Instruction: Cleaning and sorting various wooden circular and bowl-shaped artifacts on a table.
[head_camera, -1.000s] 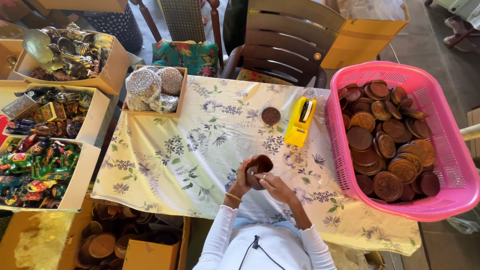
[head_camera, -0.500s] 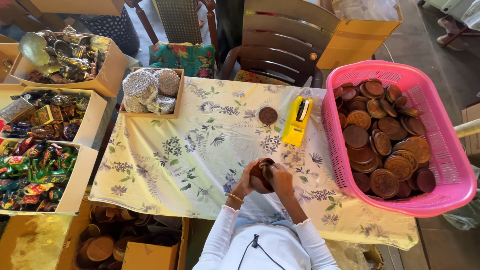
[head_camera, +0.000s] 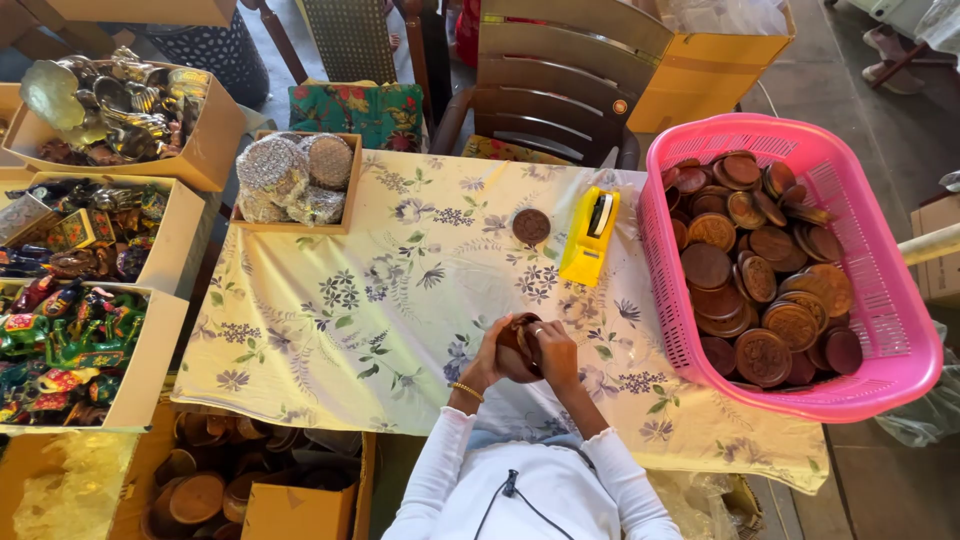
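Note:
Both my hands meet over the near edge of the table, closed around one round brown wooden piece (head_camera: 517, 348). My left hand (head_camera: 490, 358) cups it from the left and wears a gold bangle at the wrist. Pressed against its right side is my right hand (head_camera: 553, 352), a ring on one finger. A single brown carved disc (head_camera: 531, 226) lies farther back on the floral tablecloth (head_camera: 380, 300), next to a yellow tape dispenser (head_camera: 590, 236).
A pink plastic basket (head_camera: 893, 330) at the right holds several brown carved discs. Open cardboard boxes of colourful figurines (head_camera: 60, 340) and metal items (head_camera: 120, 105) line the left. A small box of foil-wrapped rounds (head_camera: 292, 180) sits at the table's back; wooden chairs (head_camera: 560, 90) stand behind.
The brown piece was turned between my hands: first its open hollow faced up, now both hands are closed tighter around it. The hands stayed at the same spot on the table.

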